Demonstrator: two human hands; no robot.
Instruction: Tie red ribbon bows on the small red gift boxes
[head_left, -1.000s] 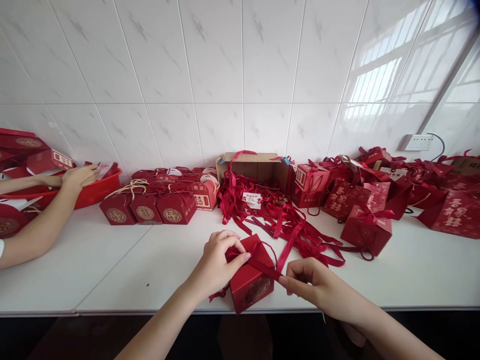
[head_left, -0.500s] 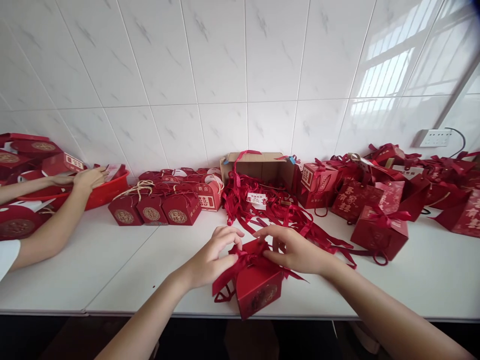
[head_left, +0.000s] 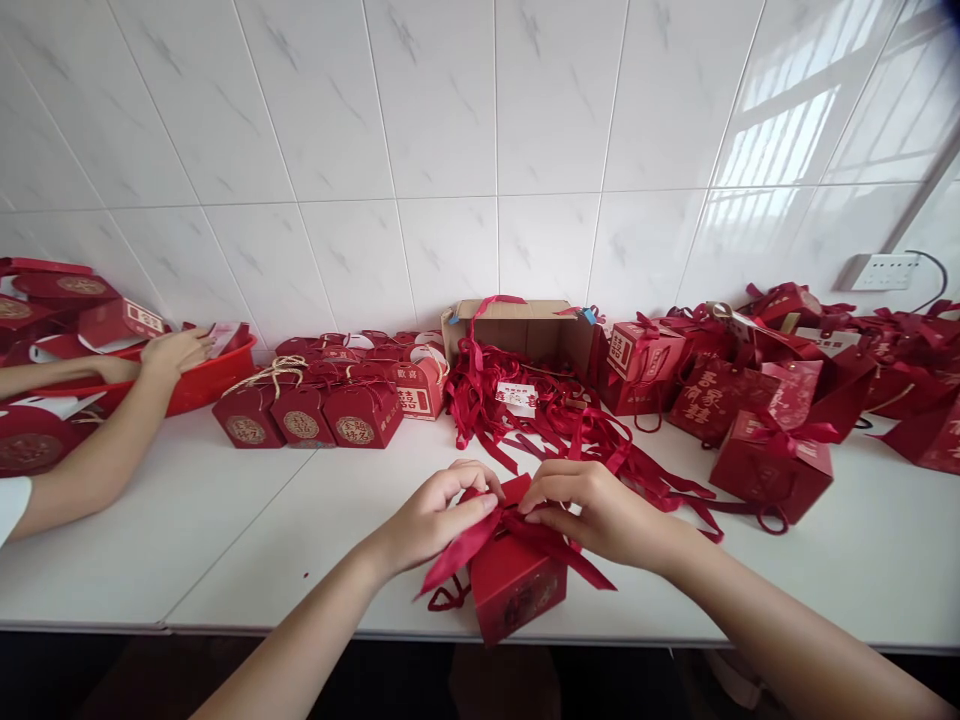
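Note:
A small red gift box (head_left: 517, 585) stands at the front edge of the white counter (head_left: 225, 540). A dark red ribbon (head_left: 465, 545) crosses its top, with loose ends hanging left and right. My left hand (head_left: 435, 515) pinches the ribbon on the box's left side. My right hand (head_left: 600, 510) pinches the ribbon on top from the right, and its fingertips nearly meet those of my left hand.
A heap of loose red ribbons (head_left: 570, 430) spills from an open cardboard box (head_left: 525, 325) behind. Tied red boxes (head_left: 769, 465) crowd the right; a row of handled red boxes (head_left: 304, 410) stands left. Another person's hand (head_left: 176, 350) rests on a red basin (head_left: 214, 375).
My right hand left the ribbon end it was pulling out to the right and came onto the box top beside my left hand. The ribbon ends now hang loose.

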